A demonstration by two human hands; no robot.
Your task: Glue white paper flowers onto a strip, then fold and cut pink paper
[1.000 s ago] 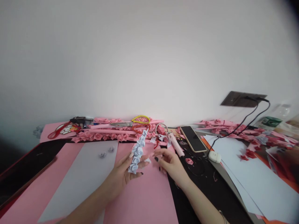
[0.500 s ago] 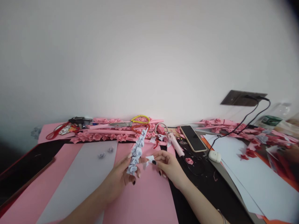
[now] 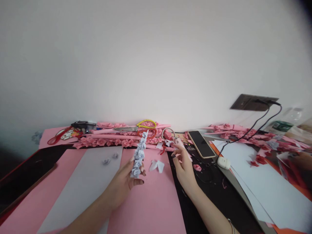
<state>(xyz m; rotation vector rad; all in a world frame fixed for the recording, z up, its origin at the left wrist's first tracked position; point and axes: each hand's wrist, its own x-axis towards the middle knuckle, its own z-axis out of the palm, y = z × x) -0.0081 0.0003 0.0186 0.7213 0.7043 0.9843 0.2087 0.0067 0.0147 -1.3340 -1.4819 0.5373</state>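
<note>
My left hand (image 3: 125, 180) is closed around the lower part of a stick covered with pale blue folded-paper flowers (image 3: 138, 157), its bare tip pointing up and away. My right hand (image 3: 184, 167) is over a pink stick-shaped tool (image 3: 179, 142) with a ring on its end, thumb and fingers apart. The hand hides most of the tool; whether it touches it I cannot make out. Between my hands, a white folded paper piece (image 3: 157, 166) lies on a pink sheet (image 3: 148, 204). Two small pale blue paper flowers (image 3: 106, 161) rest on the whitish sheet (image 3: 85, 182) to the left.
Scissors (image 3: 146, 124) with a yellow handle lie on pink paper-flower sticks (image 3: 104, 142) along the wall. At right are a phone (image 3: 201, 144), a white earphone case (image 3: 223, 163), cables (image 3: 253, 130) and white sheets (image 3: 265, 185). Another person's hand (image 3: 301, 161) shows at the far right.
My right hand has let go of the white paper piece, now on the pink sheet, and moved right and away to the pink tool. My left hand has shifted slightly left with the flower stick.
</note>
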